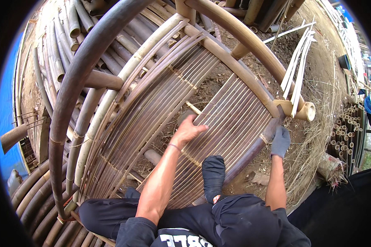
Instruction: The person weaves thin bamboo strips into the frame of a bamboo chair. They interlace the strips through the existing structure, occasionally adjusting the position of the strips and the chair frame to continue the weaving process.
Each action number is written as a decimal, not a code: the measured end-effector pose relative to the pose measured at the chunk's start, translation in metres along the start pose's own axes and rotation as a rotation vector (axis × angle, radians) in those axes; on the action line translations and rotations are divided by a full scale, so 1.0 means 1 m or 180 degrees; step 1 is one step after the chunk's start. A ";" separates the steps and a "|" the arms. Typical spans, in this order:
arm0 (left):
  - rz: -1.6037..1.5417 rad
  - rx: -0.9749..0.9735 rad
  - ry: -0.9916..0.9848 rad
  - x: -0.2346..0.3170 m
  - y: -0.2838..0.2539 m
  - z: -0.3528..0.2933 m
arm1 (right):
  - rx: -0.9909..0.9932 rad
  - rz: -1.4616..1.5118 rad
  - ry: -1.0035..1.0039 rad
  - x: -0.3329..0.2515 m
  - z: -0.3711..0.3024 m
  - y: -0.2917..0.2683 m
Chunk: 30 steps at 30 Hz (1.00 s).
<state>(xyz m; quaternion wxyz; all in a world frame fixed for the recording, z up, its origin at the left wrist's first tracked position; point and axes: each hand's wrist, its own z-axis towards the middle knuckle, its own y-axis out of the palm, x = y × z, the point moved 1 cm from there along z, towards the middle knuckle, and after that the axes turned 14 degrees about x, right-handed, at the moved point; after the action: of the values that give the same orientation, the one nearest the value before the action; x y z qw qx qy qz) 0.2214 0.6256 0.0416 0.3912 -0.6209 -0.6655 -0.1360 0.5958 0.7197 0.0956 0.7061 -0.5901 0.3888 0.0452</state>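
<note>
A bamboo bench frame with a slatted seat fills the middle, its dark bamboo slats [231, 123] split in two groups by an open gap. My bare left hand [187, 131] is at the gap, closed on the edge slat, thumb on top; the other fingers are partly hidden. My right hand [280, 142], in a grey glove, is curled beside the front corner of the bamboo frame [251, 154]. Whatever it holds is hidden. My dark-clad foot [213, 175] presses on the slats between my arms.
Pale split strips [299, 66] lean on the bench's right end. Bamboo poles [62, 45] are heaped at the far left, and cut poles [346, 131] are stacked at the right. A thick curved bamboo rail [72, 82] rises on the left. Dry fibres [309, 152] litter the ground.
</note>
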 end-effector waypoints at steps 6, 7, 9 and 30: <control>0.1319 0.0645 0.0371 0.010 0.021 -0.023 | 0.0043 -0.0565 -0.2694 -0.099 -0.054 0.046; 0.1353 0.0653 0.0338 0.013 0.023 -0.023 | -0.0242 -0.0207 -0.2922 -0.124 -0.051 0.069; 0.1389 0.0635 0.0343 0.007 0.019 -0.023 | -0.0918 -0.0001 -0.3742 -0.186 -0.050 0.125; 0.1076 0.0277 0.0085 0.002 0.018 -0.012 | -0.1981 -0.0005 -0.3757 -0.204 -0.069 0.133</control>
<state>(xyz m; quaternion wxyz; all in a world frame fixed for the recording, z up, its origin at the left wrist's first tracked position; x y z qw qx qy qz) 0.2428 0.6228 0.0449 0.4438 -0.7046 -0.5517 -0.0476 0.3507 0.7806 0.1126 0.5973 -0.6429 -0.0945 0.4701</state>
